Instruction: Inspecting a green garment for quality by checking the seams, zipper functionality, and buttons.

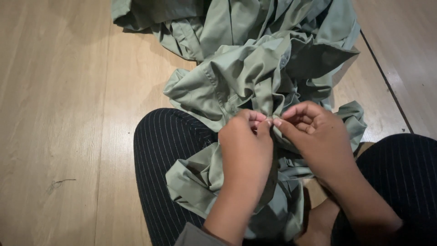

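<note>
The sage-green garment [255, 68] lies crumpled in a long heap that runs from the top of the view down across the wooden floor [59, 114] and onto the person's lap. Its cloth is folded over itself many times; a stitched seam and a flat band, perhaps a collar or a placket, show near the middle of the heap, though which part of the garment it is cannot be told. The lower end of the cloth drapes over the thigh and hangs between the knees.

Both hands meet at one small spot of this cloth, just above the lap. The left hand [246, 146] is seen from the back, its fingers [256, 117] curled in and pinching a narrow fold. The right hand [318, 136] comes in from the other side, palm partly up, its fingers [291, 111] bent and its thumb pressed toward the same fold — the fingertips of the two hands touch or nearly touch. What lies between the fingertips is too small to make out.

The person sits on the floor in dark trousers with thin pale stripes [164, 146], one knee to the left and the other at the lower right edge. A grey-green sleeve cuff [193, 236] shows at the left wrist. A dark seam between floorboards [387, 77] runs slantwise at the upper right, well apart from the hands.
</note>
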